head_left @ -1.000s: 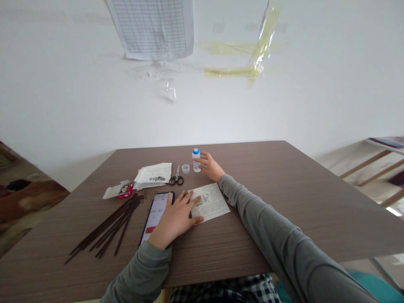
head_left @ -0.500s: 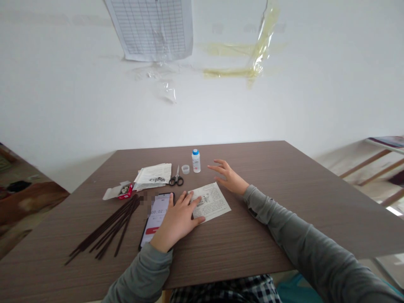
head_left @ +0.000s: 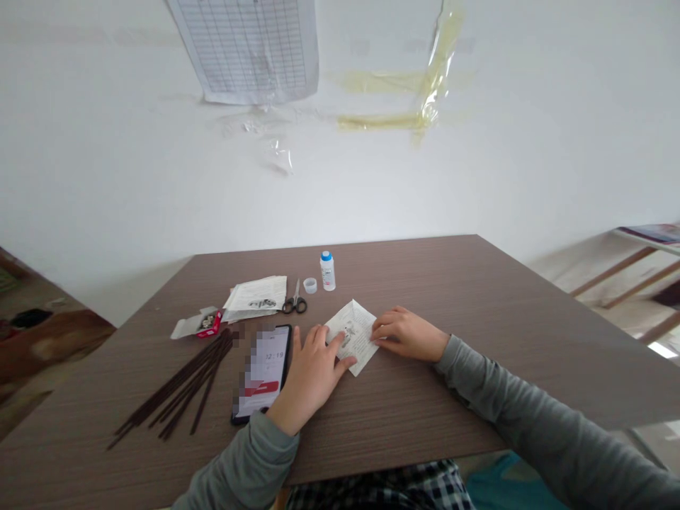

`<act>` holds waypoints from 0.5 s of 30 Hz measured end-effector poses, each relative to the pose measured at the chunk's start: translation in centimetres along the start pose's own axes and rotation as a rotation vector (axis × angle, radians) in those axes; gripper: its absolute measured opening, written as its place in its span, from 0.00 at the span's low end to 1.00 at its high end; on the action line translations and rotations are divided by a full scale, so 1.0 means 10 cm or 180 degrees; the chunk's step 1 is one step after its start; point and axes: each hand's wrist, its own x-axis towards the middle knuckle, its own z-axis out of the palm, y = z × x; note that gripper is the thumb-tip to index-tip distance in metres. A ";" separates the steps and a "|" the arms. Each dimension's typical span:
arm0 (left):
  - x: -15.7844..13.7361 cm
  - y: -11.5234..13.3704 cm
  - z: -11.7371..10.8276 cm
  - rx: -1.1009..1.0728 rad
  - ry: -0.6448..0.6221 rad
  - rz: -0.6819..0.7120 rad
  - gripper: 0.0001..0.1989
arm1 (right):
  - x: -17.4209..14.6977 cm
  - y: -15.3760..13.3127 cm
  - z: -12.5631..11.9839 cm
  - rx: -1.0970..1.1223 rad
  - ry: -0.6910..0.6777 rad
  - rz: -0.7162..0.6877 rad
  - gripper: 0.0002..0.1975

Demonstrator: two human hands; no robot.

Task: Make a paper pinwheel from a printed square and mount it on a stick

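Observation:
A printed sheet of paper (head_left: pixel 358 343) with a small drawing lies turned cornerwise on the table before me. My left hand (head_left: pixel 313 365) rests on its left side, fingers spread and pressing it down. At the sheet's right corner, my right hand (head_left: pixel 406 334) has its fingertips pinched together on the edge. Just left of my left hand is a phone (head_left: pixel 260 393) showing a timer. Beyond the sheet stand a white bottle with a blue cap (head_left: pixel 328 275) and a small clear cup (head_left: pixel 310 285). Black-handled scissors (head_left: pixel 295 301) lie beside the cup.
A stack of printed papers (head_left: pixel 255 296) is at the back left. Closer in are a small open red box (head_left: pixel 210 323) of metal pieces and several thin dark brown sticks (head_left: pixel 180 386). The wall (head_left: pixel 372 191) rises behind the table (head_left: pixel 451 269).
My right hand has come down and left from above the table onto the sheet's right corner. The sheet has turned under my left hand, which has shifted slightly right.

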 end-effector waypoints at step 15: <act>0.03 0.07 -0.02 -0.0229 -0.0197 -0.0013 0.21 | -0.05 -0.08 0.32 -0.0104 0.0289 0.0864 0.24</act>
